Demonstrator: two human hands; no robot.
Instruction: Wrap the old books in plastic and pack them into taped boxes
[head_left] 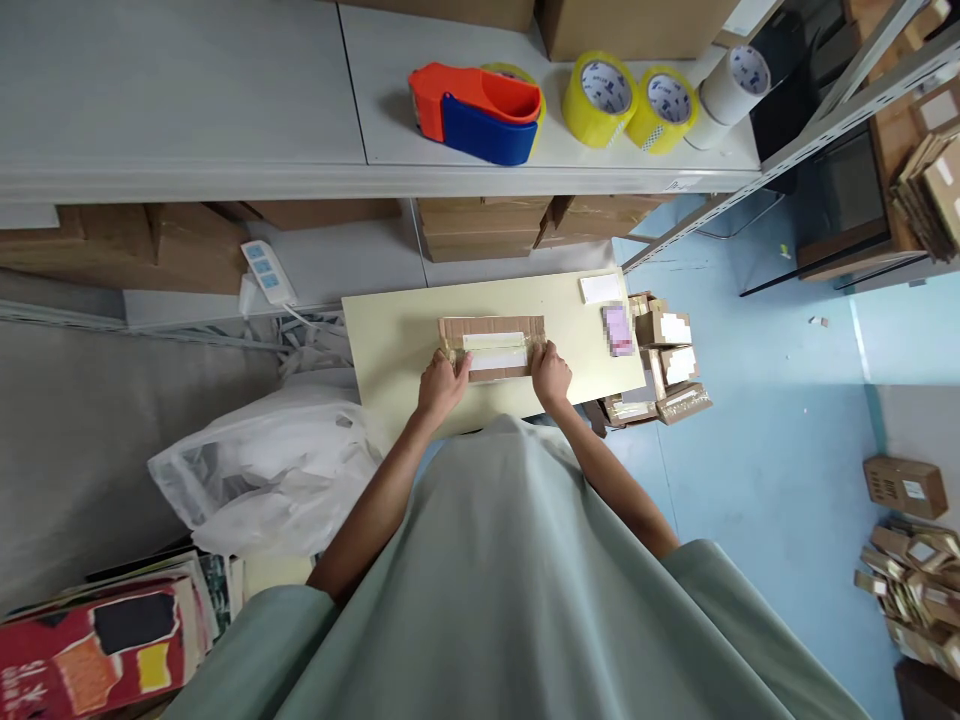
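Note:
A flat brown cardboard package (492, 324) with white labels and shiny clear tape on its ends is held over the pale yellow table (397, 400). My left hand (444, 385) grips its left end, the thumb on the top face. At the opposite end, my right hand (551, 376) pinches the right edge. Right of the package, a small pink and purple item (618, 331) and a white slip (600, 289) lie on the tabletop.
Above the table, a grey shelf (225, 110) holds a red and blue tape dispenser (477, 112) and yellow tape rolls (600, 99). Taped boxes (679, 365) are stacked beyond the table's right end. White plastic bags (277, 460) bulge at left; a power strip (268, 272) sits behind.

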